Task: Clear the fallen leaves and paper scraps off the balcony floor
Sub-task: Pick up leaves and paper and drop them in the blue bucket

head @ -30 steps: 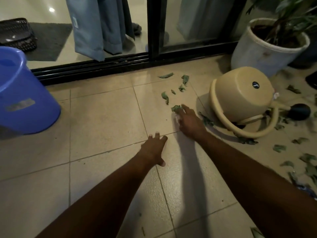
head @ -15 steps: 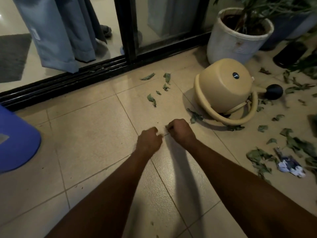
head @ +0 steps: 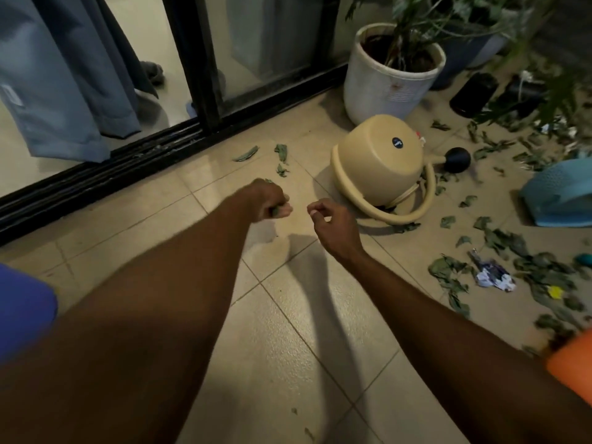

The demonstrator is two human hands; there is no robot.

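Far left: a blue bucket (head: pixel 22 312) is cut off by the frame edge.
Left hand (head: pixel 269 203): the fingers are curled into a fist, and green leaf bits (head: pixel 275 211) are gripped in it above the tiles.
Door leaves (head: pixel 282 155): a few are left lying on the tiles near the door track.
Right hand (head: pixel 333 222): the fingers are loosely curled; nothing is seen held.
Watering can (head: pixel 381 165): it is tipped on its side.
Right-side leaves (head: pixel 448 274): many are scattered on the floor, with a crumpled paper scrap (head: pixel 493 277) among them.

Beige tiles with dark grout lines covered the floor (head: pixel 288 363), glossy in dim light. A black-framed sliding glass door (head: pixel 192 59) ran along its far edge, blue-grey curtains (head: pixel 64 91) hanging behind the glass and a white plant pot (head: pixel 384 88) beside it.
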